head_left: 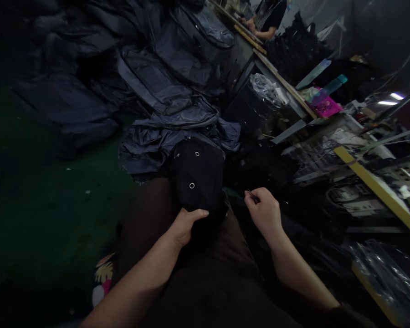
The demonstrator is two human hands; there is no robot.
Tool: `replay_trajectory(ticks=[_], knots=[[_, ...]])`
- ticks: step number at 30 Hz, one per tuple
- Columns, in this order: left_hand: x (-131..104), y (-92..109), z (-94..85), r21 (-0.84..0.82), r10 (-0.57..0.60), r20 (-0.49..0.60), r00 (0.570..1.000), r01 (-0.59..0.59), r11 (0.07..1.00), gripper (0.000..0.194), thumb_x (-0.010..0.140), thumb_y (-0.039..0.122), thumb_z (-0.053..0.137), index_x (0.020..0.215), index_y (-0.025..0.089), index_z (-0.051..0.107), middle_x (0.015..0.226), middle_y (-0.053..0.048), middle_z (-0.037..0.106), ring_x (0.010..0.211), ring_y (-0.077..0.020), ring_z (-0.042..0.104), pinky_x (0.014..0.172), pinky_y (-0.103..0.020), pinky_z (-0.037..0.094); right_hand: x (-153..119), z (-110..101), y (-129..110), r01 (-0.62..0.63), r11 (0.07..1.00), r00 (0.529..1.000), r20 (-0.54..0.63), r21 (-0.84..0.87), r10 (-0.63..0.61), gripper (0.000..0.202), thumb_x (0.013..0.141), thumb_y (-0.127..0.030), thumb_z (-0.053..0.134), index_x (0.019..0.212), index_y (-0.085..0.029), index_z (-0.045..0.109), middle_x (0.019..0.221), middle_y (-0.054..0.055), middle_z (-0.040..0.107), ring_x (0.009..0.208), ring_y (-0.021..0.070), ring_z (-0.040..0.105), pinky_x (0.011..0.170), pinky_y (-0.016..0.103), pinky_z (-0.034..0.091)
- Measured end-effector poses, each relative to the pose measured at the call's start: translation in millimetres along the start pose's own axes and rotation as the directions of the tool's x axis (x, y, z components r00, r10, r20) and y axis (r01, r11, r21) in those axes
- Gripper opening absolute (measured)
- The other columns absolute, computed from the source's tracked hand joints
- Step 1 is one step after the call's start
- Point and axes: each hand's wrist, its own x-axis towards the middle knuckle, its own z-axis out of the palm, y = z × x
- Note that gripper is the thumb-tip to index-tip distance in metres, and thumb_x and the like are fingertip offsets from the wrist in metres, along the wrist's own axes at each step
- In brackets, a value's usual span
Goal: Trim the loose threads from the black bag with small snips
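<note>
A black fabric bag [205, 175] with several shiny metal eyelets lies across my lap. My left hand [187, 223] grips its near edge, thumb on top and the other fingers hidden beneath. To the right of the bag, apart from it, my right hand [263, 207] is closed around a small dark tool [253, 197] that looks like thread snips. Most of that tool is hidden by my fingers. Just beyond the bag, crumpled dark grey-blue fabric bags [171, 91] are heaped up.
Dark fabric bundles [82, 100] lie on the green floor [54, 196] at left. Clear plastic [268, 89] tops a dark bin at right, near a bench with a pink item [326, 104]. A yellow bar [379, 191] slants at right. Another person [268, 20] works at the back.
</note>
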Motion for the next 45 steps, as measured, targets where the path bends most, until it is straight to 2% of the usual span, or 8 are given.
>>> replay_trajectory(ticks=[4,10,24,27,30,35,40,45], knots=[[-0.3,1.7,1.7,0.007,-0.007,-0.002,1.0,0.007,1.0,0.032,0.062,0.014,0.071,0.095,0.015,0.067,0.097,-0.005,0.07,0.09,-0.021,0.064,0.081,-0.033,0.05,-10.5,-0.6,-16.6,0.07,0.957,0.988,0.114,0.282,-0.106,0.034,0.079,-0.019,0.056,0.113,-0.023,0.057,0.101,0.005,0.062,0.083,0.0173,0.058,0.067,0.028,0.047],[1.0,2.4,0.0,0.054,-0.039,0.007,0.999,0.039,0.998,0.02,0.062,0.016,0.07,0.081,0.015,0.068,0.076,-0.001,0.067,0.072,-0.0157,0.061,0.073,-0.03,0.048,-32.0,-4.6,-48.3,0.178,0.85,0.903,0.26,0.496,-0.341,0.021,0.077,-0.011,0.056,0.092,-0.022,0.064,0.087,0.002,0.062,0.075,0.0137,0.058,0.064,0.024,0.047],[0.3,1.7,-2.3,0.13,0.042,0.026,0.999,-0.045,0.991,0.009,0.063,0.02,0.071,0.072,0.018,0.07,0.074,-0.003,0.068,0.077,-0.0202,0.062,0.074,-0.03,0.048,-38.6,9.8,-78.9,0.392,0.919,0.886,0.284,-0.036,-0.367,0.006,0.077,-0.02,0.056,0.079,-0.018,0.061,0.075,0.004,0.061,0.063,0.0149,0.057,0.054,0.025,0.038],[1.3,2.5,-1.4,0.121,0.071,0.055,0.996,-0.078,0.99,0.018,0.062,0.021,0.073,0.08,0.017,0.071,0.09,-0.006,0.071,0.09,-0.023,0.063,0.083,-0.032,0.047,-33.4,13.7,-77.8,0.317,0.948,0.915,0.264,-0.004,-0.305,0.006,0.073,-0.02,0.057,0.078,-0.019,0.06,0.075,0.003,0.061,0.063,0.015,0.057,0.054,0.025,0.039],[-1.0,5.9,2.7,0.114,0.034,0.058,0.998,-0.041,0.993,0.036,0.059,0.02,0.077,0.093,0.014,0.069,0.104,-0.009,0.07,0.095,-0.0256,0.064,0.088,-0.037,0.047,-26.4,16.6,-66.5,0.091,0.977,0.96,0.243,0.192,-0.137,0.005,0.071,-0.02,0.057,0.076,-0.02,0.059,0.073,0.001,0.061,0.062,0.014,0.056,0.057,0.024,0.043],[-6.1,9.9,5.5,0.156,-0.002,0.061,0.998,-0.007,0.988,0.049,0.057,0.021,0.08,0.103,0.014,0.067,0.105,-0.011,0.07,0.094,-0.0256,0.065,0.089,-0.039,0.048,-21.8,15.5,-41.1,-0.213,0.889,0.958,0.266,0.405,0.108,0.004,0.072,-0.023,0.057,0.073,-0.019,0.057,0.063,-0.001,0.058,0.056,0.0134,0.053,0.053,0.025,0.044],[-0.8,8.3,-0.8,0.128,-0.061,0.092,0.994,0.049,0.991,0.037,0.064,0.026,0.077,0.098,0.013,0.069,0.101,-0.011,0.071,0.09,-0.0234,0.066,0.085,-0.035,0.05,-31.3,8.4,-37.9,-0.29,0.796,0.911,0.408,0.531,0.06,0.026,0.083,-0.039,0.055,0.097,-0.018,0.058,0.072,0.001,0.062,0.065,0.0146,0.058,0.06,0.026,0.046],[1.0,8.8,-0.2,0.054,-0.08,0.05,0.996,0.077,0.996,0.035,0.064,0.03,0.077,0.094,0.014,0.071,0.098,-0.01,0.072,0.084,-0.0224,0.067,0.079,-0.032,0.051,-39.0,1.6,-46.5,-0.241,0.807,0.89,0.454,0.54,-0.038,0.026,0.091,-0.041,0.045,0.091,-0.02,0.06,0.075,0.001,0.061,0.069,0.0141,0.056,0.064,0.026,0.045]])
